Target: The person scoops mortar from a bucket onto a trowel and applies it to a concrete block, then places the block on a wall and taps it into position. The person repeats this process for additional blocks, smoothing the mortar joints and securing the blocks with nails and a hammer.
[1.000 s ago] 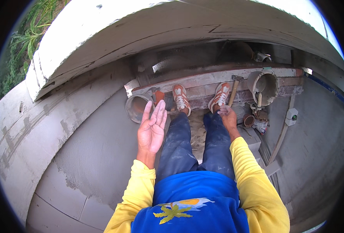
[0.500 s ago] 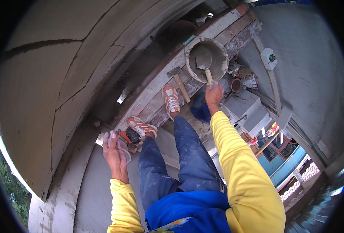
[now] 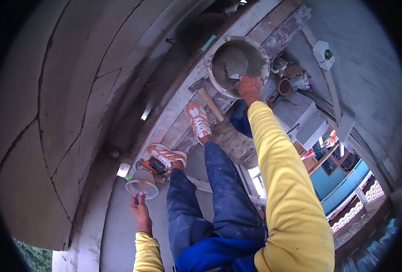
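Observation:
My right hand (image 3: pixel 250 88) is wrapped round the handle of a trowel, inside the rim of a round bucket (image 3: pixel 215 80). The trowel's blade (image 3: pixel 235 68) lies against the wet grey mortar (image 3: pixel 251 52) in the bucket. Most of the handle is hidden by my fist. Lower left, my left hand (image 3: pixel 140 211) pinches the near rim of a clear plastic tub (image 3: pixel 143 180), whose mouth is tilted towards me. A hammer (image 3: pixel 208 100) with a wooden handle rests on the planks between the bucket and my shoes.
I stand on a narrow plank scaffold (image 3: pixel 174 122) beside a cracked wall (image 3: pixel 74 90). An orange and black tool (image 3: pixel 157 165) sits by my left shoe. Right of the bucket are a brown pot (image 3: pixel 283 86), bags and a pale box (image 3: pixel 296 111). Beyond the scaffold's edge, a lower level shows.
My right hand has pushed the trowel farther into the bucket. My left hand has moved down and closed at the clear tub's rim; the tub now shows more fully.

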The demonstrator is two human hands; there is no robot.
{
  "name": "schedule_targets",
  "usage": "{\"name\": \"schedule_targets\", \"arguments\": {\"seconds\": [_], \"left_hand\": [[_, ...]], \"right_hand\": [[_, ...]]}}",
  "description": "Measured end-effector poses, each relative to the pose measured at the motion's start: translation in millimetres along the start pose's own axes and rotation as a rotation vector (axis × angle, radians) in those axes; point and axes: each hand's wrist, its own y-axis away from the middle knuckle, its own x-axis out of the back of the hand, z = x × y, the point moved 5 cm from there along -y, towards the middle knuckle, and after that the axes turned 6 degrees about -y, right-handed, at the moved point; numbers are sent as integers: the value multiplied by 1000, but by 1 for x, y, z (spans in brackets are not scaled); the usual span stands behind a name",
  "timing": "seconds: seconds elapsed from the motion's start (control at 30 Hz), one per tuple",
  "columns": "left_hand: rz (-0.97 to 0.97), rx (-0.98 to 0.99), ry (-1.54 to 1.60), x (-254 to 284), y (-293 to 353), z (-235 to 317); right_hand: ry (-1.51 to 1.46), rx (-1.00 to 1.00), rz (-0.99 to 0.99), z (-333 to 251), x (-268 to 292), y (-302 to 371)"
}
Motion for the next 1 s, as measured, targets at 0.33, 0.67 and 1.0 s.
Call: {"name": "schedule_targets", "arguments": {"seconds": [0.33, 0.67, 1.0], "left_hand": [[-604, -454, -115, -362, -95, 170], [-535, -240, -58, -495, -127, 237], [-653, -165, -63, -477, -129, 240]], "right_hand": [[-503, -165, -98, 107, 9, 137], [-449, -270, -66, 146, -39, 190], [-442, -96, 200, 130, -55, 183]]}}
